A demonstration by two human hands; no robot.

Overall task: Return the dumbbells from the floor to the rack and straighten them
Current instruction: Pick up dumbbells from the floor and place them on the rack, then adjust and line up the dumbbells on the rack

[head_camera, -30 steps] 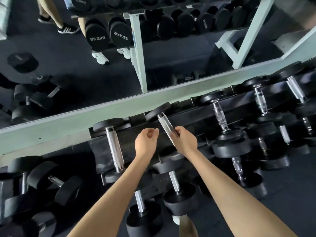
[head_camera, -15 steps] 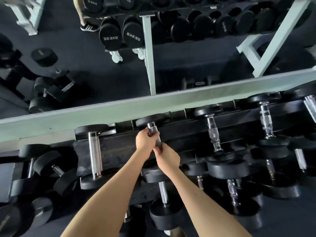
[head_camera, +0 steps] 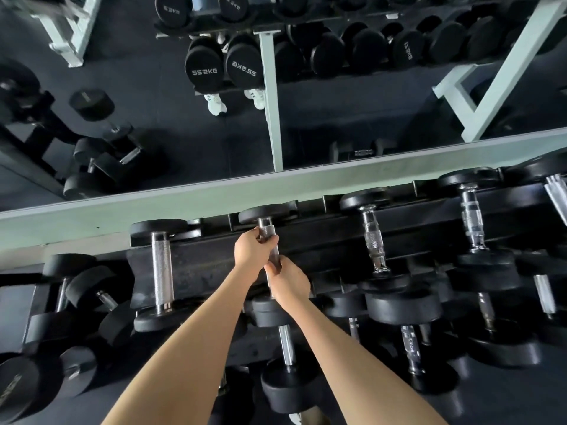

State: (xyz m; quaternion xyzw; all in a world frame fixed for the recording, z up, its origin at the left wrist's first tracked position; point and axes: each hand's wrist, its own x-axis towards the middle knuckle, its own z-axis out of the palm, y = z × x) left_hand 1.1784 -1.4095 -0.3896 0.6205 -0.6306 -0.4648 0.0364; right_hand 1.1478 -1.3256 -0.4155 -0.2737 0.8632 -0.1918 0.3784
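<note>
Where the rack's [head_camera: 214, 262] top tier meets the pale green ledge [head_camera: 153, 207], we see the dumbbell [head_camera: 265, 228] lying front to back. Its far head sits at the tier's back edge and its near head at the front edge. The left hand [head_camera: 250, 248] holds the upper part of the knurled handle, fingers curled round it. The right hand [head_camera: 288, 282] grips the lower part, just beside the left. We see a strip of bare rack on each side, up to the left neighbour [head_camera: 161, 268] and the right neighbour [head_camera: 372, 237], both roughly parallel to it. Below the front edge, lower-tier dumbbells [head_camera: 402, 305] crowd close under the forearms.
</note>
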